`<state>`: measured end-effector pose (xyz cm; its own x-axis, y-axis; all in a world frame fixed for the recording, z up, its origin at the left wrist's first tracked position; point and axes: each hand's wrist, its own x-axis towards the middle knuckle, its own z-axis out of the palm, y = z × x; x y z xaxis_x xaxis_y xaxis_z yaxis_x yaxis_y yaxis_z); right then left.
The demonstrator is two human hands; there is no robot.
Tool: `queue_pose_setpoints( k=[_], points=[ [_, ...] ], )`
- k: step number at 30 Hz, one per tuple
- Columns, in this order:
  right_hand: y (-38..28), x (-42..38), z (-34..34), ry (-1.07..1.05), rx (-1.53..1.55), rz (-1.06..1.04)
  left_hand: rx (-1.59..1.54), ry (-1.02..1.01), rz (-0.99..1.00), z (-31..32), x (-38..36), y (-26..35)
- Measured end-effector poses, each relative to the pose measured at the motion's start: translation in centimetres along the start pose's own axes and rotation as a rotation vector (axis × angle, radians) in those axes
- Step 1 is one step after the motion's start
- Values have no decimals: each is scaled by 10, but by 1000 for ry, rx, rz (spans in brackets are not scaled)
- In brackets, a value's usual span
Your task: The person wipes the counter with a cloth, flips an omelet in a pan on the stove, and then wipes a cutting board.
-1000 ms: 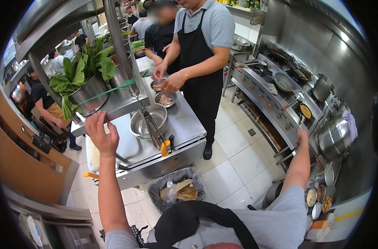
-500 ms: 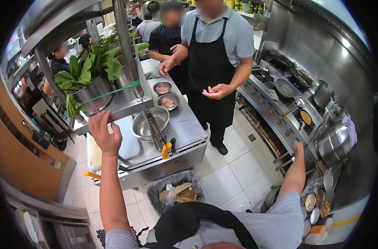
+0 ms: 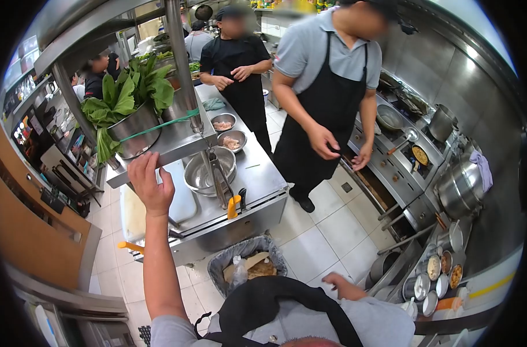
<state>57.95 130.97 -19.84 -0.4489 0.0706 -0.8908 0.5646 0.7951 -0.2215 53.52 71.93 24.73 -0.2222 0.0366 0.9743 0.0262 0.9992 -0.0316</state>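
Observation:
My left hand [image 3: 152, 184] rests its fingertips on the front edge of the steel shelf [image 3: 180, 148], below a steel pot [image 3: 137, 130] of leafy greens [image 3: 125, 92]. Its thumb stands apart from the fingers, and it holds nothing. Low and right of centre, my right hand [image 3: 340, 284] hangs over the floor by my body; its fingers are partly blurred, and I cannot make out anything in them. Beneath the shelf, a steel bowl [image 3: 201, 180] and a white cutting board [image 3: 180, 194] lie on the counter [image 3: 262, 173].
Two people in black aprons, one nearer [image 3: 327, 87] and one behind [image 3: 234, 58], stand past the counter. A lined bin [image 3: 217, 267] is on the floor before me. Stoves [image 3: 390, 168], a large pot [image 3: 457, 182] and several containers line the right side.
My right hand has come down and inward from near the stove to my body. The nearer person has shifted right, turned toward the stove and lowered their hands. My left hand stays at the shelf.

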Motion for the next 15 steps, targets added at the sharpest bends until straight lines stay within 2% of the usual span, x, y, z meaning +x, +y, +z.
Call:
queue_pose_setpoints(
  k=[2, 3, 5, 6, 8, 15],
  points=[
    [23, 34, 39, -304, -124, -42, 12, -2, -12, 0, -1, 0],
    [15, 17, 42, -307, -119, -40, 18, -3, -19, 1, -1, 0],
    [-6, -10, 46, -138, -58, -57, 8, -10, -19, 1, -1, 0],
    [-18, -11, 38, -140, -49, -55, 3, -9, -24, 1, -1, 0],
    [-38, 1, 23, 39, -91, -21, -1, -14, -20, 1, -1, 0],
    [-78, -6, -23, 162, 54, -121, -23, -35, -23, -5, 0, 2]
  ],
)
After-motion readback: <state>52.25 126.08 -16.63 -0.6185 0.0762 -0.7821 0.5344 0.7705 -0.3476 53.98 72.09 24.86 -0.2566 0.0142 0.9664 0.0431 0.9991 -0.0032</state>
